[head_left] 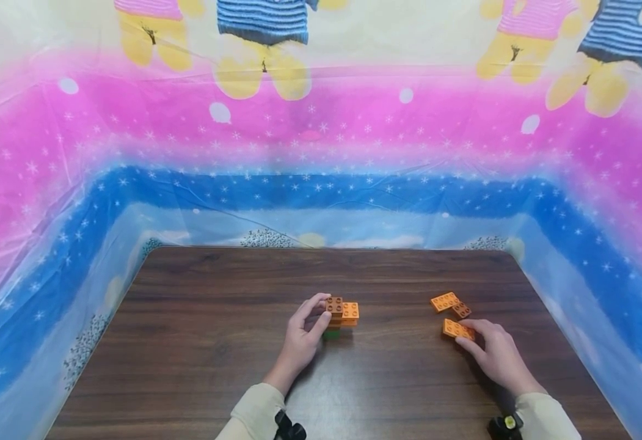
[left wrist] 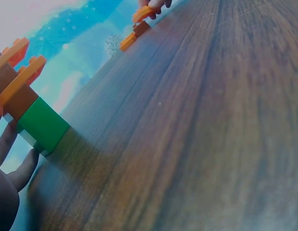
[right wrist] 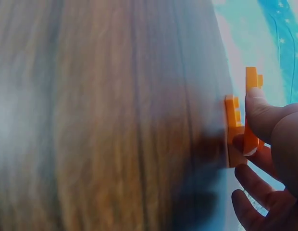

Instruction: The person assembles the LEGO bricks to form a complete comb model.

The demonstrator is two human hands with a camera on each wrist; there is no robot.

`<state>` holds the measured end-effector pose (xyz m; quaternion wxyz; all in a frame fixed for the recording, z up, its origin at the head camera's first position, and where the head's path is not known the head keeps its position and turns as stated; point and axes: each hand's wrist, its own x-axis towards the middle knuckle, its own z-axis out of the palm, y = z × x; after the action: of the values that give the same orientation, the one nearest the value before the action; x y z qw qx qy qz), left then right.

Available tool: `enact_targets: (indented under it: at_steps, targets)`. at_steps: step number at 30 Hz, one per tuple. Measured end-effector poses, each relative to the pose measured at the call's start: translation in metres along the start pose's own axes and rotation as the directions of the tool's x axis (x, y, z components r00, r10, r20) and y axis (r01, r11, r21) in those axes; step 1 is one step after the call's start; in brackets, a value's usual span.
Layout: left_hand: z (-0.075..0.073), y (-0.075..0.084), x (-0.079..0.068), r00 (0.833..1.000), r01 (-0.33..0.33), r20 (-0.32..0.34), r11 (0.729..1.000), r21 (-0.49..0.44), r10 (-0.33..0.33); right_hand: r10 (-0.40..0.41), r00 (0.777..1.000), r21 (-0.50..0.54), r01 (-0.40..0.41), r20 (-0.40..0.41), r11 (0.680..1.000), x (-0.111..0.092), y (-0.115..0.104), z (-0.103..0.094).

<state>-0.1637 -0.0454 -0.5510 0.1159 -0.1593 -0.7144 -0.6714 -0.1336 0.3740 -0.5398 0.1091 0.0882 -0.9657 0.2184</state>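
My left hand (head_left: pixel 301 336) grips a small tower of toy building bricks standing on the table, thumb on the near side and fingers behind. At its base is a green brick (left wrist: pixel 44 126); brown and orange layers alternate above, with a brown brick (head_left: pixel 334 305) on top and orange bricks (head_left: pixel 350 311) jutting out to the right. The left wrist view cuts off the tower's top. On the right, my right hand (head_left: pixel 498 354) pinches an orange brick (head_left: pixel 454 329) between thumb and fingers, lifted slightly off the table. Just beyond it lie another orange brick (head_left: pixel 444 300) and a brown brick (head_left: pixel 462 310).
The dark wooden table (head_left: pixel 200 342) has a patterned cloth (head_left: pixel 299 192) hanging behind it and along both sides. A stretch of tabletop separates the tower from the loose bricks. Dark wrist devices (head_left: pixel 504 426) sit near both sleeves.
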Motion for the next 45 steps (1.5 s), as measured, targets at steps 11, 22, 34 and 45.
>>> enact_targets:
  at_steps: [11,22,34,45]
  targets:
    - [0.0,0.0,-0.001,1.0,-0.001,-0.004,1.0,-0.009,0.001,0.006,1.0,0.048,-0.005,-0.013,0.999,0.003,-0.019,0.002]
    - [0.0,0.001,-0.001,1.0,-0.004,-0.001,1.0,-0.007,0.004,-0.054,0.998,0.072,0.057,-0.036,0.996,0.012,-0.044,0.011]
    - [0.0,0.001,0.0,1.0,-0.014,0.004,1.0,-0.009,0.014,-0.109,0.992,0.112,0.116,-0.066,0.987,0.025,-0.068,0.017]
    - [0.0,-0.001,0.0,1.0,-0.013,0.009,1.0,-0.014,0.014,-0.162,0.985,0.152,0.17,-0.066,0.974,0.036,-0.084,0.019]
